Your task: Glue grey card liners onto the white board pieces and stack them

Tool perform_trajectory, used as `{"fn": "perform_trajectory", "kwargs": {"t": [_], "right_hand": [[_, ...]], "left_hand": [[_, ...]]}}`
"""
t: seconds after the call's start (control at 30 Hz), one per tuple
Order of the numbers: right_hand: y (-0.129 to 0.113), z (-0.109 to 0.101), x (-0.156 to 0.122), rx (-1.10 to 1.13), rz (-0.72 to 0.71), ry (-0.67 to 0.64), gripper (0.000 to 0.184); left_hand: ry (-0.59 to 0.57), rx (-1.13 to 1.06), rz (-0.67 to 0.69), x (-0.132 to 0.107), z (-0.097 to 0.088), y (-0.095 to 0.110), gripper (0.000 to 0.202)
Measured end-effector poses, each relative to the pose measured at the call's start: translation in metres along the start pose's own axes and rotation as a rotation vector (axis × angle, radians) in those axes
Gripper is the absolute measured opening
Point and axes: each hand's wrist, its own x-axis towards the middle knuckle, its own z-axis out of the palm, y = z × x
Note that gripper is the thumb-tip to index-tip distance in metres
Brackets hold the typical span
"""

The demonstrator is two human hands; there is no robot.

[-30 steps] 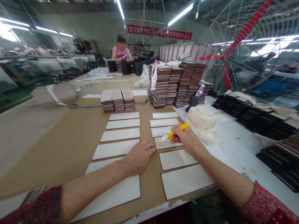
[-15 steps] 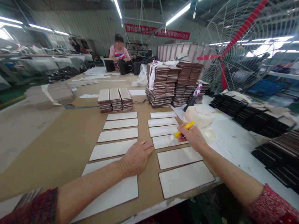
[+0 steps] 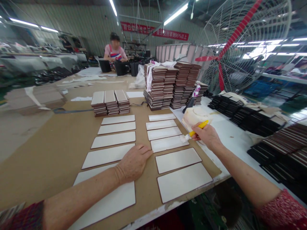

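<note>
Two columns of cream rectangular panels with dark edges lie on the brown tabletop [image 3: 59, 134]. My right hand [image 3: 207, 135] grips a yellow-handled brush [image 3: 200, 125], its bristles laden with white paste. The bristles touch the right end of one right-column panel [image 3: 168, 144], which looks wet and shiny. My left hand [image 3: 135, 162] holds nothing; its fingers reach to that panel's left corner, with the fingertips touching its edge. Beneath my left wrist and forearm lie left-column panels [image 3: 120, 195]. Nearer me in the right column are two matte panels [image 3: 184, 182].
Behind the columns stand a low panel stack [image 3: 111, 103] and tall panel stacks [image 3: 160, 91]. A paste-crusted container [image 3: 192, 116] sits beyond my right hand. Black stacked pieces [image 3: 247, 111] line the right side, near a large caged fan [image 3: 230, 54]. Across the table sits a person [image 3: 115, 52].
My right hand has drawn the brush rightward along the panel to its right end. My left hand stays at the same panel's corner. The view has shifted slightly.
</note>
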Motion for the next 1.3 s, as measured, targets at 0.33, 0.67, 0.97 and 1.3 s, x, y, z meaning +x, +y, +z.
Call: {"fn": "perform_trajectory", "kwargs": {"t": [0.33,0.67,0.97,1.3], "right_hand": [[-0.022,-0.012,-0.034,0.25,-0.027,0.051,0.012],[-0.022,0.03,-0.115,0.559,0.139,-0.236,0.038],[-0.013,0.049,-0.12,0.468,0.096,-0.301,0.035],[-0.007,0.026,-0.105,0.296,0.054,-0.272,0.025]], "left_hand": [[0.013,-0.024,-0.029,-0.003,-0.017,0.009,0.046],[-0.117,-0.094,0.082,-0.029,-0.02,0.06,0.041],[-0.135,-0.077,0.073,-0.029,-0.018,0.061,0.042],[-0.165,-0.122,0.05,-0.028,-0.021,0.062,0.042]]}}
